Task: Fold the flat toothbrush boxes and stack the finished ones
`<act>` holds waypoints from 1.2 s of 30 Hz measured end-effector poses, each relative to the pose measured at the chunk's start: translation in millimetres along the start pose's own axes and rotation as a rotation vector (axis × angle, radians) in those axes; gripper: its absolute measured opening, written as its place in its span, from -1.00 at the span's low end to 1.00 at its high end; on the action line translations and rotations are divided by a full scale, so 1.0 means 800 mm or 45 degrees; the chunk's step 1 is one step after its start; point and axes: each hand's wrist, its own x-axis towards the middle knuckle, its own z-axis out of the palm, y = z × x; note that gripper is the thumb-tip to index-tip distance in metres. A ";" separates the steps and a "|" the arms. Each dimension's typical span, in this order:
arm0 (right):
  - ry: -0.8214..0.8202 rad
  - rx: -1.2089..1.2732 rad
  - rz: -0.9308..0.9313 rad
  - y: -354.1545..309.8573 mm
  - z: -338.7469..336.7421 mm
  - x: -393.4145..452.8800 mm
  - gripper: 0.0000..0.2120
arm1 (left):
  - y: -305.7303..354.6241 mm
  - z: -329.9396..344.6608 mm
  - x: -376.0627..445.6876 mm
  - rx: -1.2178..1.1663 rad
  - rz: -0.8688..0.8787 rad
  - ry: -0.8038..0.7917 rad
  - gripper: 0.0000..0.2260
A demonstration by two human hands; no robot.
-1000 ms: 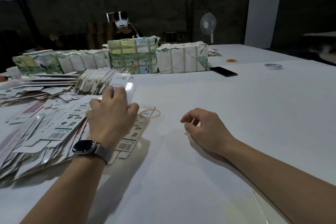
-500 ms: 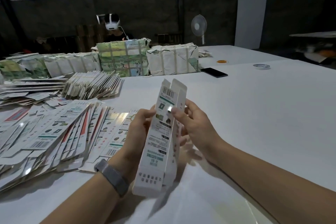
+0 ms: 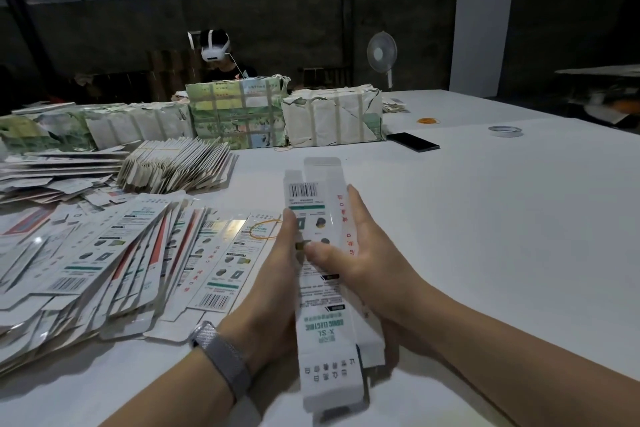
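Both the left hand point(image 3: 277, 274) and right hand point(image 3: 360, 253) grip the half-opened toothbrush box point(image 3: 322, 288) with fingers curled round its long edges; squeezing those edges evenly should square it up.

Left hand point(image 3: 273, 288) and right hand point(image 3: 360, 253) meet at centre, fingers curled, gripping the box point(image 3: 322, 288) from 9 and 3 o'clock.

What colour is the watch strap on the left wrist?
Silver-grey woven mesh watch strap, seen in the head view.

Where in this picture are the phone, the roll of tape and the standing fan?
phone point(image 3: 412, 142), head view, on the middle of its dark screen.
roll of tape point(image 3: 505, 131), head view, on its near rim.
standing fan point(image 3: 381, 54), head view, on the hub of its round head.
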 end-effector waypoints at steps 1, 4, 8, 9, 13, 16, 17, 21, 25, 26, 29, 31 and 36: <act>-0.027 -0.015 0.000 0.000 0.001 -0.001 -0.23 | -0.003 0.001 0.000 0.001 0.017 0.027 -0.43; -0.064 -0.006 -0.006 0.000 0.002 -0.001 -0.13 | -0.005 0.006 -0.002 -0.045 0.024 0.013 -0.35; -0.102 -0.011 -0.070 -0.001 0.005 -0.003 -0.28 | -0.004 0.005 -0.002 -0.133 -0.007 0.040 -0.28; -0.105 -0.055 -0.092 0.000 0.005 -0.004 -0.35 | -0.005 0.003 -0.001 -0.134 -0.009 0.047 -0.26; -0.033 -0.138 -0.099 -0.003 0.008 -0.006 -0.42 | -0.009 0.003 0.001 -0.129 0.050 0.066 -0.32; 0.040 -0.152 -0.114 0.000 0.008 -0.005 -0.34 | -0.008 0.001 0.004 -0.118 0.086 0.029 -0.36; 0.055 -0.147 -0.113 0.001 0.008 -0.006 -0.33 | -0.008 -0.001 0.005 -0.109 0.087 0.023 -0.37; 0.033 -0.009 -0.076 0.006 0.010 -0.007 -0.37 | -0.004 -0.009 0.009 -0.057 0.110 -0.023 -0.41; 0.017 0.083 -0.042 0.004 0.009 -0.009 -0.34 | 0.001 -0.012 0.010 -0.046 0.085 -0.100 -0.37; 0.015 0.085 -0.043 0.003 0.010 -0.010 -0.33 | 0.001 -0.011 0.011 -0.042 0.085 -0.104 -0.38; 0.008 0.101 -0.054 0.003 0.010 -0.010 -0.37 | -0.002 -0.008 0.012 -0.018 0.068 -0.092 -0.42; 0.024 0.120 -0.058 0.004 0.011 -0.011 -0.43 | -0.004 -0.006 0.013 -0.006 0.057 -0.098 -0.46; 0.094 0.154 -0.048 0.004 0.010 -0.009 -0.53 | -0.003 -0.008 0.014 0.063 -0.001 -0.098 -0.44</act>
